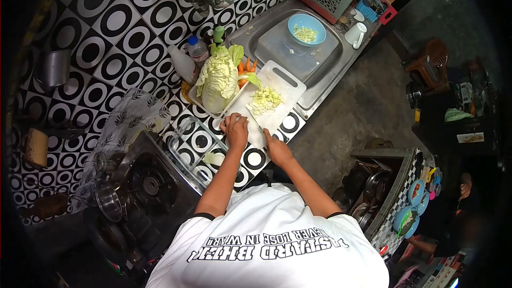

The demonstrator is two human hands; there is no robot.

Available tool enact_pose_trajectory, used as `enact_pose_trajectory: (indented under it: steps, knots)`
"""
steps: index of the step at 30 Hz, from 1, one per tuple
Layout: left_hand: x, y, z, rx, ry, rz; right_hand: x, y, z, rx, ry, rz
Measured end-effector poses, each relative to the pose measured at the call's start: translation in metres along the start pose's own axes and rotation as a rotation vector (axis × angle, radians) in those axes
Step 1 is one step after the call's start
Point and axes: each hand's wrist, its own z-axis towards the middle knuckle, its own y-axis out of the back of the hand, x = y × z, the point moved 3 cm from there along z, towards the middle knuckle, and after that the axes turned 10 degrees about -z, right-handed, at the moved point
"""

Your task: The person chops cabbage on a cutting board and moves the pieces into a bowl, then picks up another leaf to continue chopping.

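Observation:
On a white cutting board (290, 95), a pile of chopped pale green vegetable (265, 100) lies near the middle. My right hand (278, 149) is closed on the handle of a knife (256, 121), whose blade points up and left toward the pile. My left hand (235, 129) rests at the board's left edge with its fingers bent and pressed together; whatever is beneath them is hidden. Just beyond it, a tray holds a large napa cabbage (217, 82) and several carrots (248, 68). A glass dish (184, 140) with a leaf piece (214, 158) sits left of my left forearm.
A blue bowl (306, 29) of chopped vegetable stands over the sink (320, 69). Bottles (198, 49) stand behind the tray. The stove (152, 184) is at the lower left. Another person's hand (465, 185) shows at the far right, near blue plates (416, 192).

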Motion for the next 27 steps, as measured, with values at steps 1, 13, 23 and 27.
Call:
enact_pose_trajectory:
  steps: [1, 13, 23, 27]
  knots:
    - [-0.003, -0.001, 0.002, 0.004, -0.003, -0.001, -0.004, 0.001, -0.002, -0.001, -0.004, 0.002]
    - [0.01, 0.01, -0.001, -0.053, 0.126, -0.007, -0.004, 0.013, -0.016, 0.07, 0.062, 0.076]
    - [-0.016, 0.004, 0.044, 0.062, -0.043, -0.204, -0.037, 0.039, -0.017, -0.011, -0.004, 0.091]
    - [-0.024, 0.004, 0.06, 0.183, -0.103, -0.287, -0.051, 0.045, -0.027, -0.121, 0.0, 0.148]
